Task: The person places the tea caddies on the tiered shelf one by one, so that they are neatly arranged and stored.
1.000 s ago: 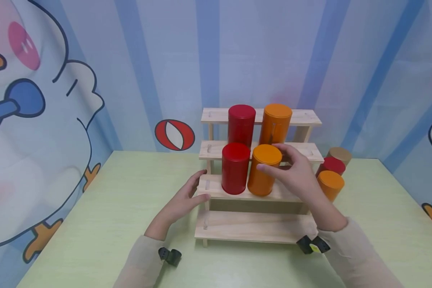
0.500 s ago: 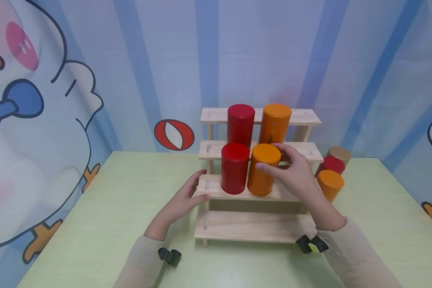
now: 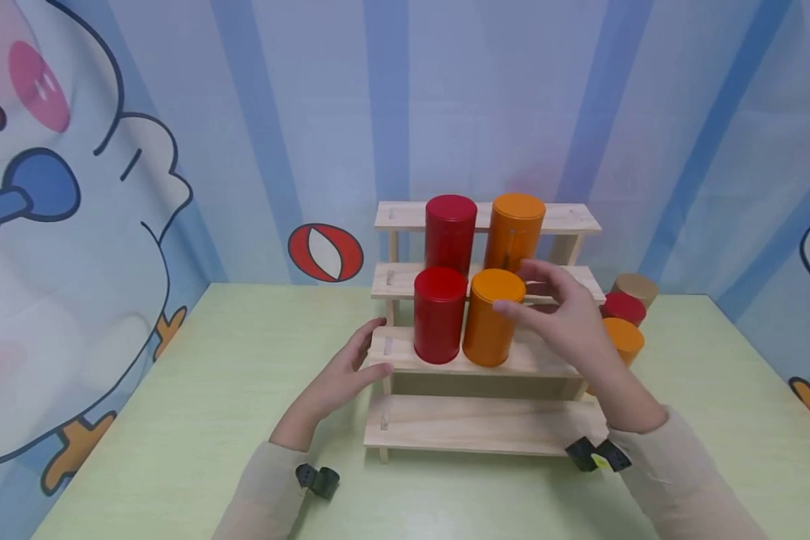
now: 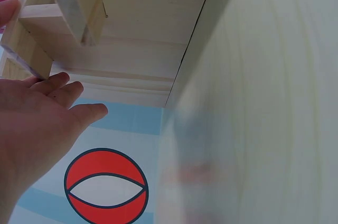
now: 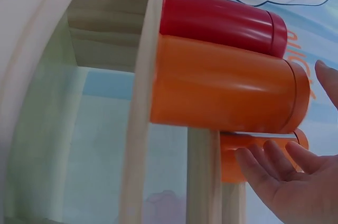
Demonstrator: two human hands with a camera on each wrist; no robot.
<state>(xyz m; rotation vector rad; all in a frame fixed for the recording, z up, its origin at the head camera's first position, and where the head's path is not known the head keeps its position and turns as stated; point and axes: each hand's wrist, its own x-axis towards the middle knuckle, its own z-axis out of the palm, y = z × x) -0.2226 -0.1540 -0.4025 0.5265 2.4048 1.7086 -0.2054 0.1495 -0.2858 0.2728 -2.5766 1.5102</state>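
1. Orange front canister (image 3: 487, 334) sits on the wooden rack (image 3: 479, 424); probably light, stiff, slick, so grab below the lid (image 3: 497, 286).
2. Right hand (image 3: 570, 319) spread near it, gripping nothing.
3. Left hand (image 3: 334, 379) rests loosely against rack.

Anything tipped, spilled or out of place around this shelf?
Nothing stands out. On the wooden rack, the front red canister and front orange canister stand upright side by side, and no spill or damage shows. The canisters beside the rack are partly hidden.
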